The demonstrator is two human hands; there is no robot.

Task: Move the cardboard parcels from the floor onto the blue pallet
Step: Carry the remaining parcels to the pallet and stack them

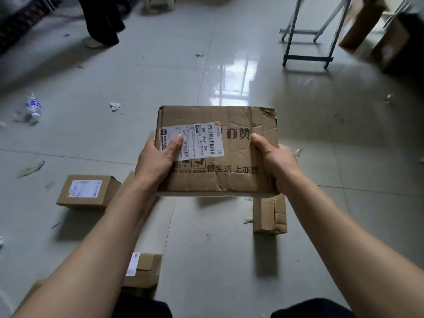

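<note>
The box (229,152) is up in the air above the floor (344,134). It lies flat with its label (195,143) on top. Its long side runs from left to right.

The left hand (158,159) grips the near left corner, with the thumb pressed on the label. The right hand (275,164) grips the right edge, thumb on top too. The other fingers go under the box, where I cannot see them. Each hand is clamped on 1 side, so neither is nearer.

The blue pallet is not in view, so I cannot tell which way the box must go. I think the person has to turn to find it and keep the box flat.

More boxes wait on the floor: the left parcel (88,191), the near parcel (143,269) under the left arm, and the right parcel (270,214) below the box's right corner.
</note>
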